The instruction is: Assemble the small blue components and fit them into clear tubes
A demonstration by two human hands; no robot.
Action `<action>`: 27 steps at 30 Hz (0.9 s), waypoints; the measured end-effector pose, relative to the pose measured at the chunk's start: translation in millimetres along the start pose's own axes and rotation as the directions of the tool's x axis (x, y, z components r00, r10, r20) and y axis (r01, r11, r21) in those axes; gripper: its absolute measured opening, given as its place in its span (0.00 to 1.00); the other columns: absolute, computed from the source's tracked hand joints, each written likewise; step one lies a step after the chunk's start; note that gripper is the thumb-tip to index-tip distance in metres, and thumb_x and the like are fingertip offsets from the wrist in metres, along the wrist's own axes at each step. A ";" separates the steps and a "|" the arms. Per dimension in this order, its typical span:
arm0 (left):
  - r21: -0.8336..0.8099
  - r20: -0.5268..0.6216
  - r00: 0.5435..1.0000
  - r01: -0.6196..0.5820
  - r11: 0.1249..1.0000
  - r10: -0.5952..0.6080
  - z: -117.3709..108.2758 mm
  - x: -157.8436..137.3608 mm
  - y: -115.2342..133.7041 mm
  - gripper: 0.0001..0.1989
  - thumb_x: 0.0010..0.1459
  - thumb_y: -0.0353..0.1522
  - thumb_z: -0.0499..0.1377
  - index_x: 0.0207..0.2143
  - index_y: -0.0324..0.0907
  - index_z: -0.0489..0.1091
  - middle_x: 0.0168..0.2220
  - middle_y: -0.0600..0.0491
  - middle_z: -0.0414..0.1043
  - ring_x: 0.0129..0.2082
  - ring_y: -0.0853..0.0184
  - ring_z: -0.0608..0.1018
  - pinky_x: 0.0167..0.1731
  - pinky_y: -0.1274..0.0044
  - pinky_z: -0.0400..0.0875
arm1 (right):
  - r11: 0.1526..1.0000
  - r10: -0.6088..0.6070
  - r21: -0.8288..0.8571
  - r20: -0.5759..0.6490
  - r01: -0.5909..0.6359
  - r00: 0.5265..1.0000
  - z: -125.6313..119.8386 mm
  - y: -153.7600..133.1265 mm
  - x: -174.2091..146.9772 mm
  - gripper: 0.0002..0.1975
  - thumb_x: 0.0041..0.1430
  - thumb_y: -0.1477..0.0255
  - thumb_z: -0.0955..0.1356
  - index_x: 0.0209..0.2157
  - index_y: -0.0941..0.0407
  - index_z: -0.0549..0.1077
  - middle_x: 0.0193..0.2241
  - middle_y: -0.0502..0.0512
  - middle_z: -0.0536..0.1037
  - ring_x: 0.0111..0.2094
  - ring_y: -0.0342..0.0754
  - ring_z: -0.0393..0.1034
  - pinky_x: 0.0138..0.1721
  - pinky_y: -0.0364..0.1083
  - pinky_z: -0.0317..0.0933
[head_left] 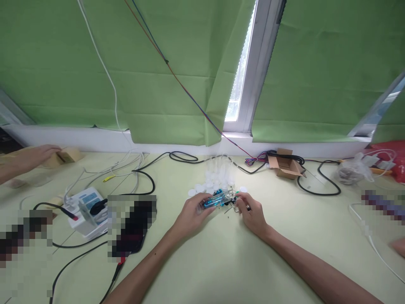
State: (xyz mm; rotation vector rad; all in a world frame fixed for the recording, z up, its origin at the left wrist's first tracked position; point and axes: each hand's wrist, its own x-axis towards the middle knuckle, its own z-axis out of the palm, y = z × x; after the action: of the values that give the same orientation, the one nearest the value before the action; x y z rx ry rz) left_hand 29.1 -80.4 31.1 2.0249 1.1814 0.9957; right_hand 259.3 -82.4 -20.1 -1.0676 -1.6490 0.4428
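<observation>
My left hand [192, 210] is closed around a clear plastic tube [215, 200] with bright blue pieces inside. The tube lies tilted, its far end pointing right toward my other hand. Close by, my right hand [255, 212] has its fingers pinched together at a heap of small dark and metallic parts [233, 200]. What those fingers hold is too small to name. Just behind my hands are several round white caps [199, 188] and a group of clear upright tubes [221, 166].
An open cardboard box [286, 166] sits at the back right beside coiled black cable. On the left are a white power unit [87, 213], a phone [134, 228] and tangled cords. Another person's hand [38, 158] reaches in at far left. A plastic bag [352, 171] rests at right.
</observation>
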 end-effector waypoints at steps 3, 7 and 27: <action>-0.090 -0.106 0.991 0.076 0.993 -0.086 -0.4 2.2 -2.3 0.18 0.54 0.41 0.62 0.47 0.44 0.71 0.44 0.49 0.75 0.44 0.60 0.75 0.45 0.70 0.68 | 0.997 -0.050 -0.058 0.019 0.051 0.999 0.9 -0.1 -0.7 0.09 0.67 0.69 0.60 0.39 0.55 0.70 0.25 0.50 0.72 0.23 0.42 0.65 0.27 0.42 0.61; -0.245 -0.141 0.980 0.106 0.964 -0.144 -2.3 5.2 -6.5 0.19 0.53 0.41 0.62 0.46 0.43 0.72 0.46 0.48 0.75 0.47 0.59 0.75 0.48 0.70 0.68 | 0.981 -0.158 -0.108 0.062 0.164 0.986 2.2 -1.1 0.1 0.07 0.66 0.71 0.61 0.37 0.55 0.70 0.26 0.51 0.72 0.26 0.44 0.65 0.29 0.43 0.60; -0.463 0.101 0.989 0.145 0.874 -0.110 18.5 -2.8 -3.2 0.15 0.49 0.31 0.66 0.37 0.44 0.64 0.42 0.48 0.73 0.46 0.62 0.75 0.51 0.67 0.66 | 0.950 -0.230 -0.185 0.127 0.251 0.965 1.4 -3.8 3.7 0.06 0.62 0.77 0.63 0.38 0.55 0.69 0.32 0.54 0.72 0.35 0.49 0.66 0.40 0.49 0.60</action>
State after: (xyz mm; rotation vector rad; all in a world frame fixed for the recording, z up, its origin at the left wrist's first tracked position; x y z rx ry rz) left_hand 42.0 -83.6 17.6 1.5636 0.9119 1.0178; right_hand 256.3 -81.1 -15.7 -0.9840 -1.9215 0.1762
